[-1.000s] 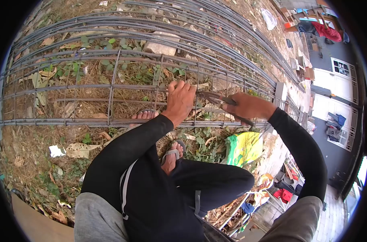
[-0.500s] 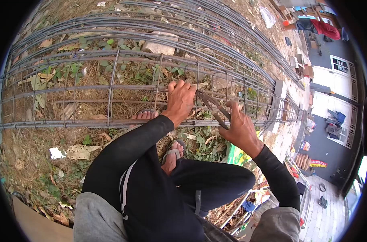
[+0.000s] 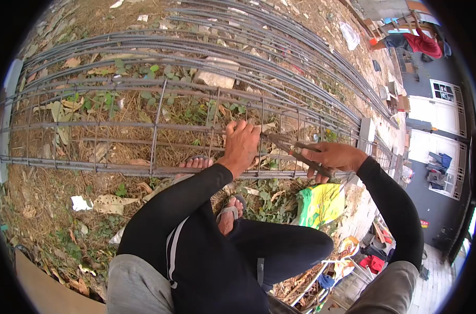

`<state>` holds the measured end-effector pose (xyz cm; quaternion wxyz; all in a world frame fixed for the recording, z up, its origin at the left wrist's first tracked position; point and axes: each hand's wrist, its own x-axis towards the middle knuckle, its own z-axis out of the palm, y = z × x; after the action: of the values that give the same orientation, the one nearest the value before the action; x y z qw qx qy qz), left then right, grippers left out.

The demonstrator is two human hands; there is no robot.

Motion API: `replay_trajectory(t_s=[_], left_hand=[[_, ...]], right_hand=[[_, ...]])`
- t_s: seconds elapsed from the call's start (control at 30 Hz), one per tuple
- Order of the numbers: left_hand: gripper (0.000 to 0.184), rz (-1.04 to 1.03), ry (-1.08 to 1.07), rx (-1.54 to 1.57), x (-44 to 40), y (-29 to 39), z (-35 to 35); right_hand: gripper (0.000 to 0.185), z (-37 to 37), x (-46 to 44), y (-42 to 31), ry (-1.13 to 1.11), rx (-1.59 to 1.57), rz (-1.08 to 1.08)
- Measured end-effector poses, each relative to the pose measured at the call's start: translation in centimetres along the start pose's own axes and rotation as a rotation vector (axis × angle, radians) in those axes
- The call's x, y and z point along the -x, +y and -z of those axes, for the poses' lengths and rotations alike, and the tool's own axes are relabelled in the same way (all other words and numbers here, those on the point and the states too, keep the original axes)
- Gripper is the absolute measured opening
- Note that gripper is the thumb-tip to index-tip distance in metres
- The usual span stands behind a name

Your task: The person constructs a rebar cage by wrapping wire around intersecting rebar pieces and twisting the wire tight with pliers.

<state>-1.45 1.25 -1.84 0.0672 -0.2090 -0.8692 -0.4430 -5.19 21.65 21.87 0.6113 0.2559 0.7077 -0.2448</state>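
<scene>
My left hand is closed around a bar of the steel rebar cage, its fingers curled over the bar. To its right, my right hand grips the handles of a pair of pincers. The pincers' jaws meet the cage at a bar crossing just beside my left fingertips. Any wire between the jaws is too small to make out. The cage lies across the ground in front of my sandalled feet.
Long loose rebars lie beyond the cage, over a pale block. A green and yellow sack lies near my right knee. Another person in red is at the far upper right, near a grey building.
My right hand has swung outward to the right and its fingers have wrapped round the pincer handles again. My left hand has stayed at the same spot on the cage. The view has shifted slightly.
</scene>
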Motion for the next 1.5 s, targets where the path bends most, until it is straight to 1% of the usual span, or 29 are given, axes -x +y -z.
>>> replay_trajectory(t_s=[0.03,0.1,0.13,0.17,0.2,0.23,0.27,0.3,0.33,0.43,0.5,0.6,0.7,0.73,0.77,0.83,0.9,0.93,1.0,1.03,1.07,1.1,1.17,1.2,1.27,1.3,1.37,1.43,1.5], left_hand=[[0.017,-0.012,0.008,-0.008,-0.3,-0.2,0.1],[0.019,-0.026,-0.017,-0.015,0.1,0.0,0.3],[0.020,-0.036,-0.029,-0.023,0.0,-0.1,0.1],[0.022,-0.042,-0.045,-0.026,0.1,-0.1,0.0],[0.023,-0.048,-0.051,-0.036,0.2,-0.3,-0.2],[0.025,-0.051,-0.059,-0.040,0.5,-0.4,-0.6],[0.021,-0.062,-0.049,-0.065,0.5,-0.7,-1.5],[0.018,-0.054,-0.059,-0.087,0.7,-1.1,-2.0],[0.017,-0.053,-0.061,-0.081,0.6,-1.4,-1.9],[0.017,-0.028,-0.114,-0.057,1.1,-1.3,-2.1],[0.018,0.001,-0.168,-0.077,0.9,-1.3,-1.9],[0.018,-0.004,-0.156,-0.057,0.8,-1.3,-2.3],[0.019,-0.005,-0.195,-0.078,0.5,-1.2,-2.0],[0.019,-0.001,-0.205,-0.082,0.6,-1.1,-2.0],[0.019,0.011,-0.206,-0.094,0.7,-1.4,-2.0],[0.026,-0.012,-0.103,-0.058,1.2,-2.6,-3.9],[0.029,-0.024,-0.092,-0.066,1.8,-4.7,-6.8],[0.042,0.062,-0.236,-0.018,1.2,-4.3,-5.8],[0.076,0.223,-0.537,0.092,0.6,-1.9,-2.3],[0.070,0.223,-0.519,0.095,0.5,-1.8,-1.9],[0.064,0.220,-0.502,0.101,0.2,-1.6,-1.8],[0.058,0.221,-0.488,0.109,0.2,-1.3,-1.6],[0.056,0.152,-0.471,0.082,0.1,-0.4,0.3],[0.054,0.118,-0.465,0.070,-0.1,0.1,1.2],[0.055,0.120,-0.487,0.079,-0.2,0.7,2.5],[0.055,0.124,-0.498,0.083,-0.1,0.7,2.9],[0.056,0.153,-0.503,0.112,-0.3,0.0,0.8],[0.058,0.156,-0.522,0.095,-0.4,-0.3,1.2],[0.060,0.116,-0.568,0.042,-0.6,1.7,4.6]], right_hand=[[0.067,0.1,-0.1,-0.3,0.014,0.041,0.024],[0.067,-0.1,0.3,-1.8,0.033,0.268,0.116],[0.057,0.2,0.4,-2.0,0.030,0.180,0.096],[0.055,0.3,0.9,-2.9,0.026,0.156,0.051],[0.054,0.8,0.6,-2.6,-0.003,0.152,0.083],[0.054,1.5,0.1,-2.2,-0.040,0.168,0.114],[0.060,1.4,0.8,-2.9,-0.039,0.201,0.112],[0.061,1.3,0.3,-2.4,-0.062,0.197,0.141],[0.058,0.7,-0.1,-2.2,-0.059,0.203,0.126],[0.056,-2.5,-1.2,0.4,-0.104,0.141,0.236],[0.055,-5.4,-3.1,3.3,0.014,-0.026,0.322],[0.059,-8.8,-2.9,4.4,0.101,-0.182,0.349],[0.058,-11.3,-3.9,5.0,0.373,-0.097,0.473],[0.055,-12.0,-2.6,4.9,0.385,-0.162,0.497],[0.067,-12.3,-2.1,5.5,0.426,-0.017,0.463],[0.097,-11.5,-2.7,6.9,0.528,0.290,0.413],[0.102,-11.5,-4.2,6.2,0.646,0.658,0.364],[0.105,-11.3,-4.6,6.2,0.715,0.833,0.326],[0.100,-10.4,-4.6,7.1,0.870,1.463,0.326],[0.097,-10.3,-4.5,7.5,0.939,1.774,0.305],[0.086,-10.8,-1.1,5.0,1.062,1.856,0.282],[0.082,-10.7,-1.1,5.1,1.154,1.789,0.332],[0.072,-9.8,-2.1,5.1,1.326,1.642,0.433],[0.064,-8.7,-2.1,4.7,1.214,1.582,0.430],[0.052,-5.5,-2.5,3.5,0.985,1.454,0.426],[0.053,-3.3,-3.5,3.0,0.597,1.084,0.333],[0.057,2.2,-5.1,3.0,-0.127,0.317,0.121],[0.061,3.0,-5.6,4.5,-0.267,0.002,0.175],[0.062,1.5,-3.8,3.5,-0.118,0.087,0.188]])
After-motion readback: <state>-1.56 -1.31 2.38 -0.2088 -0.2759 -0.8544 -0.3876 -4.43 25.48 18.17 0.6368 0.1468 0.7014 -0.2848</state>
